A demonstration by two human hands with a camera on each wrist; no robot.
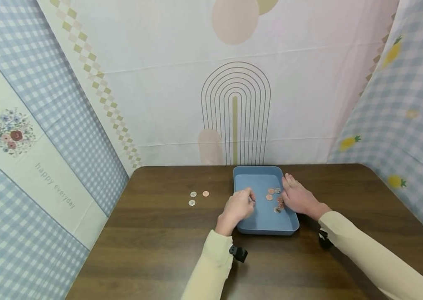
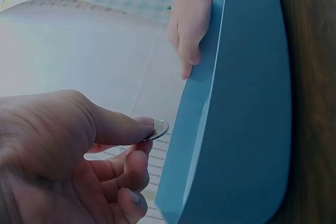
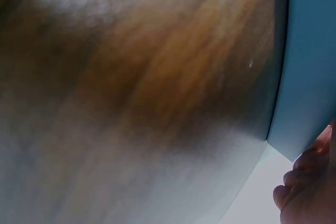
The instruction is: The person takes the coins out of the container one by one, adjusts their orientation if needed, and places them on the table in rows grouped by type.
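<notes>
A blue tray [image 1: 262,227] stands on the table with several coins [image 1: 269,197] inside, some copper-coloured and some silvery, mostly along its right side. Over the tray's left part, my left hand [image 1: 238,207] pinches a silvery coin [image 2: 159,129] between thumb and forefinger. My right hand [image 1: 299,198] holds the tray's right wall, thumb towards the inside and fingers along the rim; the right wrist view catches only part of this hand [image 3: 312,187]. Left of the tray lie two silvery coins [image 1: 192,203] and one copper coin [image 1: 205,193].
The dark wooden table [image 1: 151,250] extends around the tray. Behind it hangs a pale patterned cloth [image 1: 166,104], with checked cloths at the left [image 1: 72,125] and right [image 1: 403,137]. A black wrist camera [image 1: 238,253] sits on the left sleeve.
</notes>
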